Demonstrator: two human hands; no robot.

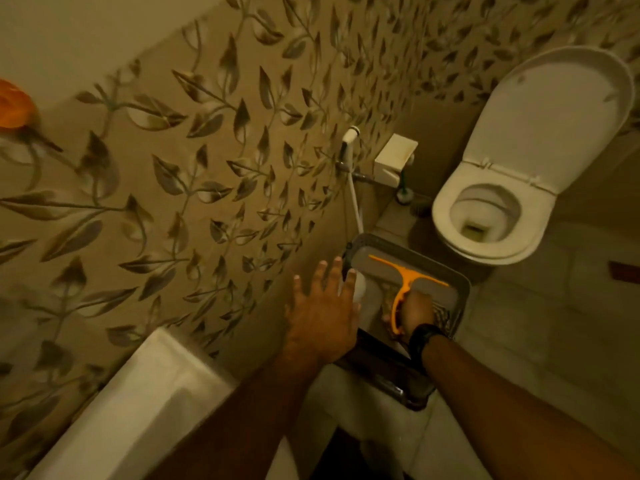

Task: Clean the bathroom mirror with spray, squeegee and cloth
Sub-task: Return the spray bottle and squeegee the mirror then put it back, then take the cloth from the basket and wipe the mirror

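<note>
An orange squeegee [401, 277] lies in a grey tray [460, 289] on the floor by the wall, its blade end away from me. My right hand [414, 313], with a black wristband, is closed around the squeegee's handle. A patterned cloth [441, 318] shows under that hand in the tray. My left hand [323, 313] hovers spread out at the tray's left edge, holding nothing. A white rounded object [360, 289], perhaps the spray bottle, is partly hidden behind its fingers. The mirror is out of view.
A white toilet [485, 216] with its lid up stands at the right. A hand shower hose [353, 188] and a white box [393, 159] hang on the leaf-patterned wall. A white sink edge [138, 407] is at lower left. An orange object [15, 105] is at far left.
</note>
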